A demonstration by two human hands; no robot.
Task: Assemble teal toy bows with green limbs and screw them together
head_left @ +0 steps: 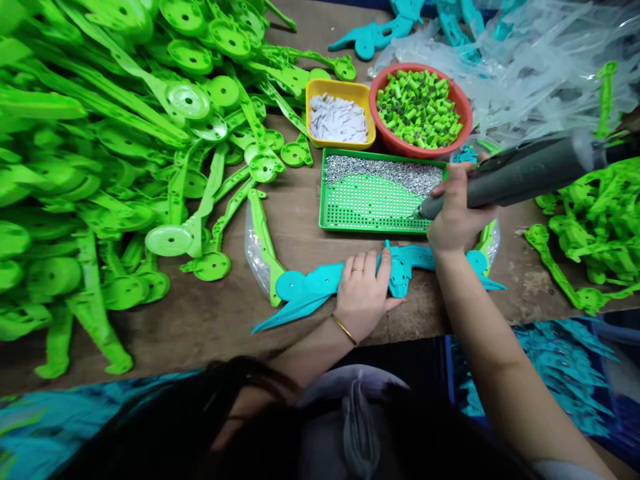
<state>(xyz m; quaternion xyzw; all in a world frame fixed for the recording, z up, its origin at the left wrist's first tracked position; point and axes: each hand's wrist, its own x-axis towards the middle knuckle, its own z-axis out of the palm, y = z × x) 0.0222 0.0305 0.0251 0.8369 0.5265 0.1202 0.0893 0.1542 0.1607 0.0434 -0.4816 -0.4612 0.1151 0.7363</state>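
Observation:
A toy bow lies across the table in front of me, with a blue plastic body (320, 283) and a green limb (265, 243) at its left end. My left hand (364, 293) grips the middle of that body, fingers over the top and thumb along the near side. In my right hand (457, 213) is a dark grey electric screwdriver (530, 170), tilted with its bit pointing down-left. The bit is over the green perforated tray (370, 227), which holds many small silver screws (375, 172) along its far side. My right forearm hides part of the bow's right end.
Green plastic limbs (170, 100) are heaped at the left, and more green parts (590, 227) at the right. Behind the tray stand a yellow box (315, 137) of white pieces and a red bowl (383, 127) of green cylinders. Clear plastic pieces (540, 80) pile up at far right.

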